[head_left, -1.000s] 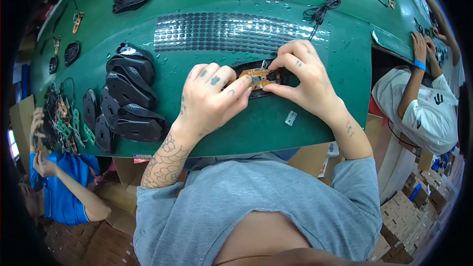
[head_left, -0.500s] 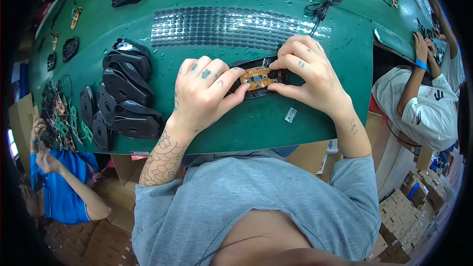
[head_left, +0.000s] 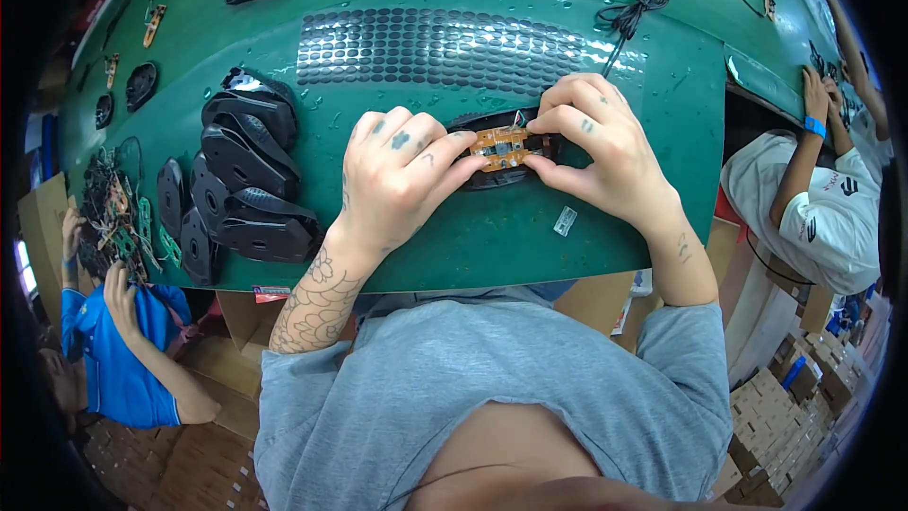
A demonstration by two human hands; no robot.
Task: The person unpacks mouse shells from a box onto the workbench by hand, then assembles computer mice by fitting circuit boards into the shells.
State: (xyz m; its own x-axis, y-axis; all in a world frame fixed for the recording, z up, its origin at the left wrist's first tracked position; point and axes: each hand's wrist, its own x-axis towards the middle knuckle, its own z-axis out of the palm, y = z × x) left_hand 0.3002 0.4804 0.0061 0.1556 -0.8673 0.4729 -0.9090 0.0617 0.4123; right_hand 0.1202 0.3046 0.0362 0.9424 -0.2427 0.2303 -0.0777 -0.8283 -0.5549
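On the green table [head_left: 473, 237] lies a black mouse base shell [head_left: 492, 176] with a small orange circuit board [head_left: 499, 145] set in it. My left hand [head_left: 397, 175] presses on the board's left end with thumb and fingers. From the other side, my right hand [head_left: 605, 147] pinches the board's right end. Thin coloured wires rise from the board between my fingers. Both hands cover most of the shell.
A pile of black mouse shells [head_left: 241, 180] lies to the left. A sheet of small dark pads [head_left: 454, 38] lies behind my hands, with a coiled cable [head_left: 634, 9] and a small white tag [head_left: 565, 220] nearby. Other people work at the left [head_left: 113, 341] and right [head_left: 823, 199].
My hands stay on the board and shell, with only small finger shifts. The view has drifted slightly.
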